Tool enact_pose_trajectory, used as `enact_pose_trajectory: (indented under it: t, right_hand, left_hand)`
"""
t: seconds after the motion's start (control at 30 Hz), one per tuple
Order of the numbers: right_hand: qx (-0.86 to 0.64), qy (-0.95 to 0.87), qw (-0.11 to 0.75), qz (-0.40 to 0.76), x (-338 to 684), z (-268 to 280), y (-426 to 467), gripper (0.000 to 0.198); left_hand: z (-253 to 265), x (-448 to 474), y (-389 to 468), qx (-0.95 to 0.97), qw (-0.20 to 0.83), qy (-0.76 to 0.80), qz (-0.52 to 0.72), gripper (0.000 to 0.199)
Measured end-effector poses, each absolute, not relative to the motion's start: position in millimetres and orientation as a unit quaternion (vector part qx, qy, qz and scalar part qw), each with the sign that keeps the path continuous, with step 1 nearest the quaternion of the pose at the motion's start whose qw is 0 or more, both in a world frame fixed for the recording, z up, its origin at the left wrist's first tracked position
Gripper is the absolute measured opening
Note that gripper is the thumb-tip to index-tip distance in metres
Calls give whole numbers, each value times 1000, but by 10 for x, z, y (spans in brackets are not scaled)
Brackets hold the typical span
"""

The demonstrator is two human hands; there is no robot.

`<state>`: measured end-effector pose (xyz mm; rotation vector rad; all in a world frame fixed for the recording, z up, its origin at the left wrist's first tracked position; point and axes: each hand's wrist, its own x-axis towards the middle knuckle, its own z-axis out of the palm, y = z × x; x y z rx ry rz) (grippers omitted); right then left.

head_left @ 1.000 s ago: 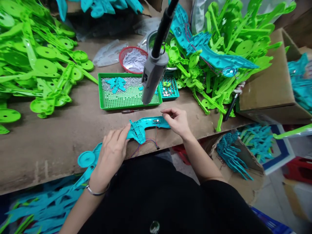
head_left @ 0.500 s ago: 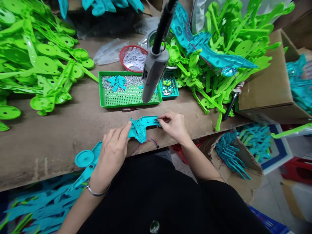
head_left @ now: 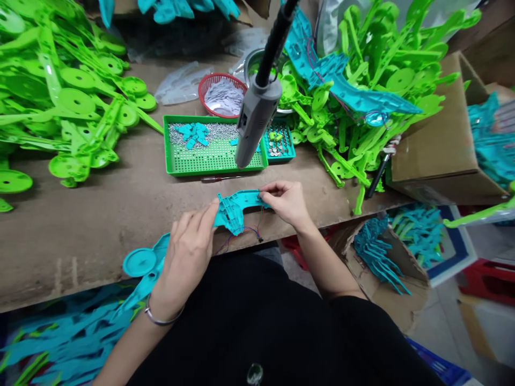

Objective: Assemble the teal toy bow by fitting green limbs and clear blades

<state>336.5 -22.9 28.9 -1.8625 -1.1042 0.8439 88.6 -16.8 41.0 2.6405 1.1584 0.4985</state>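
A turquoise plastic shell (head_left: 232, 212) with ribs inside lies at the front edge of the table, its hollow side up. My left hand (head_left: 188, 249) is wrapped over its middle and holds it down. A round turquoise cup (head_left: 139, 262) shows on the far side of that hand. At the shell's right end, my right hand (head_left: 287, 203) pinches with thumb and forefinger; a small dark bit shows at the fingertips, too covered to name. Thin red and blue wires (head_left: 250, 230) hang from the shell, ending in a small black plug (head_left: 260, 239).
Beyond my hands stand a green tray (head_left: 217, 172) of small metal pieces and a turquoise tray (head_left: 290, 156) of parts. A screwdriver (head_left: 213, 179) lies before them. A grey electric screwdriver (head_left: 257, 115) hangs overhead. Green plastic pieces (head_left: 76, 102) heap left; a carton (head_left: 438, 145) stands right.
My right fingertips have shifted slightly left and now cover the small silvery part that showed at the shell's right end. My left hand keeps its hold.
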Motion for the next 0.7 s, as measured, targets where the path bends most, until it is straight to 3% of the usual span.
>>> enact_pose_trajectory:
  t: [0.4, 0.6, 0.7]
  right_hand:
    - [-766, -529, 281, 234, 3315, 424, -256, 13]
    - [-725, -525, 379, 235, 3410, 461, -289, 10]
    - [-703, -538, 385, 261, 3414, 424, -308, 8]
  left_hand:
    - [376, 881, -172, 896, 113, 394, 169, 51]
    - [303, 858, -155, 894, 124, 393, 176, 48]
    - [308, 859, -149, 893, 124, 394, 176, 48]
